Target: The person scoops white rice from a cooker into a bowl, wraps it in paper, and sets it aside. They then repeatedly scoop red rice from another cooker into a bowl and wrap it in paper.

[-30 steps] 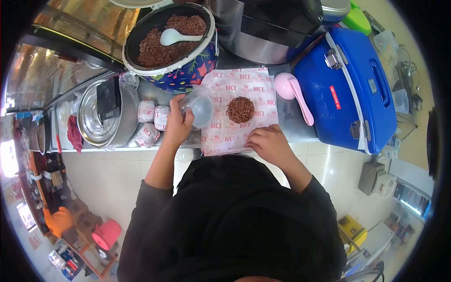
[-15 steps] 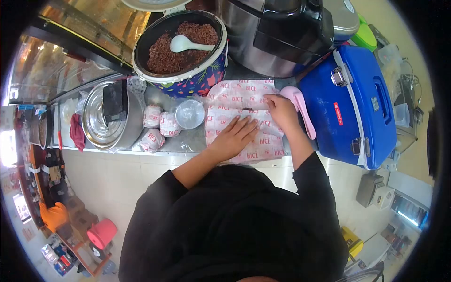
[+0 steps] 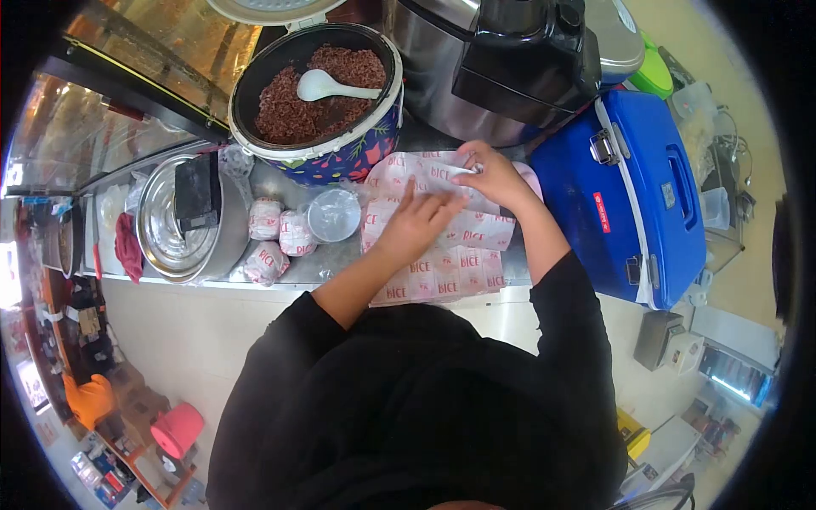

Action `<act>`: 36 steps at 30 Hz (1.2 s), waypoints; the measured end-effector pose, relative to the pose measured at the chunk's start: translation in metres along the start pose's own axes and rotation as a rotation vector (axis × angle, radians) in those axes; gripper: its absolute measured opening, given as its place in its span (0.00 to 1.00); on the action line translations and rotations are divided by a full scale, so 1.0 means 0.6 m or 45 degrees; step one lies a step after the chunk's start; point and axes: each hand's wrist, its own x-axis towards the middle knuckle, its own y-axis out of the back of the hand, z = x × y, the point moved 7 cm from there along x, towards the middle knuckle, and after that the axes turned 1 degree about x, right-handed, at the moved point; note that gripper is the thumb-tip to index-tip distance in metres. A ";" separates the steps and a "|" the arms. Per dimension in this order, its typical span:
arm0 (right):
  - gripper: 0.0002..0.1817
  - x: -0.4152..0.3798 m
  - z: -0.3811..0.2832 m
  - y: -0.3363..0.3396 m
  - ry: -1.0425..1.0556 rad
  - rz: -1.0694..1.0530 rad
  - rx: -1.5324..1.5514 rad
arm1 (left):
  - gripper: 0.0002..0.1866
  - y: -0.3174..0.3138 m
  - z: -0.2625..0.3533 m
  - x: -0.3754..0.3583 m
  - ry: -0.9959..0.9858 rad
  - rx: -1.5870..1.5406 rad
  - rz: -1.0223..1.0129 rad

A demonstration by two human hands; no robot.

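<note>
While your right hand (image 3: pixel 495 180) pinches the far right edge of the paper (image 3: pixel 442 276) between thumb and fingers, lifting a fold of it, your left hand (image 3: pixel 416 223) is over the middle with its fingers loosely spread and grasping nothing; they blur a little, so you probably touch the sheet, but the view does not settle it. The paper, printed in red, lies in front of you on the counter (image 3: pixel 338 257), its upper part folded and raised. Just left of it sits a clear cup (image 3: pixel 334 215), and beside that are three wrapped bundles (image 3: pixel 297 234) in the same print. Beyond the cup stands a flowered tub (image 3: pixel 374 146), open, with dark red rice (image 3: pixel 280 110) inside and a white spoon (image 3: pixel 319 85) resting on the rice. A steel cooker (image 3: pixel 433 89) with black fittings stands beyond the paper. To the right, a pink scoop (image 3: pixel 530 180) shows partly behind your right hand, near a blue cooler (image 3: pixel 565 183). On the far left, a steel pot (image 3: pixel 228 242) carries a black device (image 3: pixel 197 191).
</note>
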 end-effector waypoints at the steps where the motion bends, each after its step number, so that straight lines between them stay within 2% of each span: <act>1: 0.13 -0.007 -0.034 -0.002 0.126 -0.081 -0.118 | 0.31 0.018 -0.006 0.009 0.072 -0.010 0.098; 3: 0.12 -0.040 -0.085 -0.004 0.059 -0.230 -0.294 | 0.36 0.051 -0.015 0.017 0.205 0.049 0.199; 4: 0.12 -0.064 -0.098 -0.012 0.026 -0.306 -0.381 | 0.34 0.064 -0.015 0.020 0.225 0.136 0.185; 6: 0.11 -0.118 -0.119 -0.031 0.315 -0.174 -0.719 | 0.31 0.084 -0.018 0.027 0.252 0.320 0.169; 7: 0.12 -0.145 -0.128 -0.042 0.463 -0.100 -0.889 | 0.27 0.083 -0.019 0.024 0.184 0.325 0.163; 12: 0.14 -0.220 -0.105 -0.056 0.504 0.116 -0.859 | 0.15 0.076 -0.020 -0.041 -0.105 0.394 0.147; 15: 0.14 -0.238 -0.069 -0.062 0.615 0.170 -0.860 | 0.16 0.071 -0.015 -0.083 -0.208 0.235 0.186; 18: 0.14 -0.251 -0.038 -0.082 0.702 0.209 -0.842 | 0.16 0.043 -0.031 -0.101 -0.085 0.123 -0.022; 19: 0.14 -0.250 -0.032 -0.083 0.722 0.228 -0.832 | 0.17 0.042 -0.031 -0.104 -0.090 0.107 -0.018; 22: 0.16 -0.251 -0.020 -0.090 0.624 0.275 -0.628 | 0.17 0.053 -0.027 -0.104 -0.120 0.035 0.026; 24: 0.17 -0.252 0.030 -0.104 0.612 0.250 -0.633 | 0.16 0.063 -0.019 -0.108 -0.163 -0.059 0.081; 25: 0.18 -0.250 0.038 -0.106 0.604 0.235 -0.635 | 0.15 0.050 -0.030 -0.113 -0.076 -0.061 -0.023; 28: 0.19 -0.215 0.061 -0.102 0.256 0.018 -0.649 | 0.13 0.019 -0.068 -0.094 0.202 -0.100 -0.280; 30: 0.18 -0.178 0.038 -0.069 0.038 0.149 -0.456 | 0.13 0.007 -0.083 -0.063 0.428 -0.184 -0.417; 31: 0.18 -0.158 0.031 -0.057 -0.070 0.211 -0.355 | 0.14 0.010 -0.087 -0.043 0.486 -0.162 -0.364; 33: 0.18 -0.131 0.011 -0.041 0.030 0.369 -0.573 | 0.16 0.013 -0.097 -0.011 0.603 -0.119 -0.263; 34: 0.18 -0.120 0.005 -0.032 0.077 0.446 -0.680 | 0.17 0.015 -0.099 0.002 0.505 -0.003 -0.244; 36: 0.16 -0.081 0.030 -0.037 0.076 0.181 -0.712 | 0.18 0.014 -0.100 0.015 0.311 0.223 -0.215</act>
